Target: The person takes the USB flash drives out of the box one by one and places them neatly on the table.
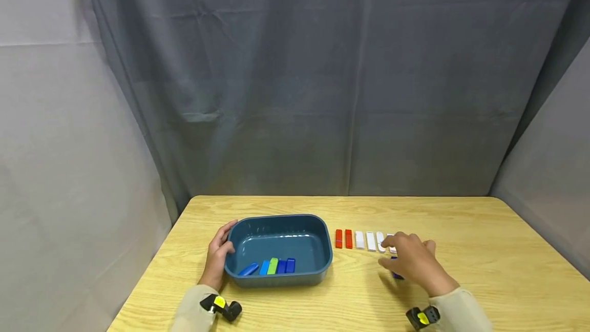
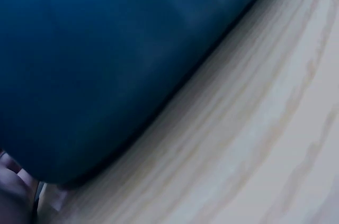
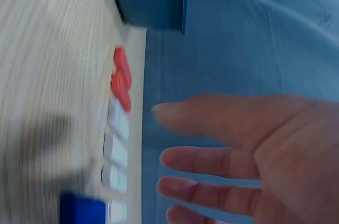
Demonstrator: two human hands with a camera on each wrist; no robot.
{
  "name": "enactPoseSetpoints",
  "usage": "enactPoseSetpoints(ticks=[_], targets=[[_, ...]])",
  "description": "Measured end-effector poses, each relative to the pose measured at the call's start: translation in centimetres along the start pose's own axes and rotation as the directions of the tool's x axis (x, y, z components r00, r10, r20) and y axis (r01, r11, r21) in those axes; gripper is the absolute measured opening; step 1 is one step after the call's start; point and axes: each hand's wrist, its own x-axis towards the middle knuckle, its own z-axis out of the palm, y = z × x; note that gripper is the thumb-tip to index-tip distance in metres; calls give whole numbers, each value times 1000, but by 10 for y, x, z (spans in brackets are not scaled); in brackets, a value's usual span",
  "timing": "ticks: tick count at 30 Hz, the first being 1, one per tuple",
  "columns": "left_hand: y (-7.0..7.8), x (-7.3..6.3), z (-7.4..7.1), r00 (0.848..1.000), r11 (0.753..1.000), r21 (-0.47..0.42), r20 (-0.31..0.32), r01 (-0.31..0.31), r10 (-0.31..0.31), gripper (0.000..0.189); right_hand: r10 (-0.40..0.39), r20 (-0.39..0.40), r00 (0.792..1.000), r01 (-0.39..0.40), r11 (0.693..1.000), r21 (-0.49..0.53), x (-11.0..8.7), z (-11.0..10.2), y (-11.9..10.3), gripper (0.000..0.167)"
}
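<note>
A dark teal plastic bin stands on the table, and my left hand holds its left side, thumb at the rim and fingers along the outside. Inside the bin, by the near wall, lie several small flat oblong pieces: blue ones and a green one. My right hand hovers with spread fingers and nothing held, above a dark blue piece that it partly hides in the head view. Just beyond is a row of two red pieces and several white pieces.
The wooden table has its far edge against a grey curtain. Pale cloth walls close off the left and right sides. A small black camera sits on each wrist.
</note>
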Motion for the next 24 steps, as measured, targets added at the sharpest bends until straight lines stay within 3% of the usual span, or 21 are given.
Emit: enactPoseSetpoints(ticks=[6, 13, 24], targets=[[0, -1, 1, 1000, 1000, 20, 4, 10, -10, 64, -82, -106, 991, 84, 996, 15, 3, 3, -31, 24], [5, 1, 0, 1000, 1000, 23, 10, -13, 13, 65, -181, -217, 959, 197, 979, 54, 13, 13, -76, 13], [12, -1, 2, 1000, 999, 45, 13, -2, 2, 64, -312, -223, 924, 345, 929, 131, 25, 50, -135, 11]])
